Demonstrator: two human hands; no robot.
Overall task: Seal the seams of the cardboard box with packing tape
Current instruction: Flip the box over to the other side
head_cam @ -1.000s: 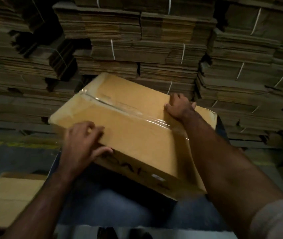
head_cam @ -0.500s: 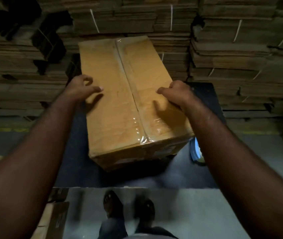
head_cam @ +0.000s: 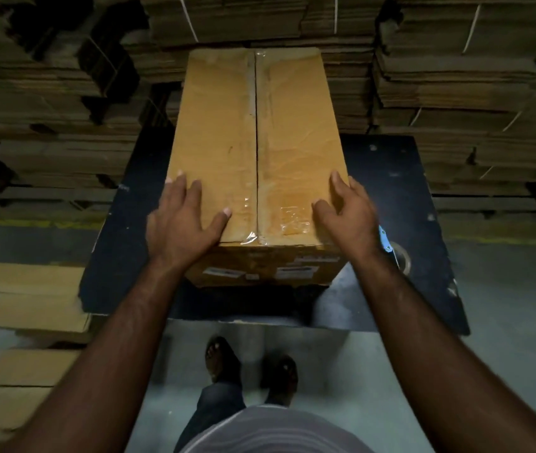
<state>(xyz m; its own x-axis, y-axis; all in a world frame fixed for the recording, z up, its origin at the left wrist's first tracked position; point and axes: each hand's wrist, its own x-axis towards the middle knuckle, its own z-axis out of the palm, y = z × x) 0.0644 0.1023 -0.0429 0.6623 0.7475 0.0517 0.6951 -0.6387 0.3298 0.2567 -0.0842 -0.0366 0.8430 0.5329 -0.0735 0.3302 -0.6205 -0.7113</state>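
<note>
A person's left hand and right hand are resting, fingers spread, on the near end of a taped cardboard box sitting on a dark desk.

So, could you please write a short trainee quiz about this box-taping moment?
1. True or false: clear packing tape already runs along the top centre seam of the brown cardboard box.
2. Where do the hands rest? A) near end of the box top, either side of the seam; B) on the floor; C) on the stacks of flattened cardboard.
3. Fill in: the tape dispenser lies on the black tabletop beside the person's ____ wrist.

Key: 1 true. 2 A: left hand and right hand lie there, fingers extended. 3 right.
</note>
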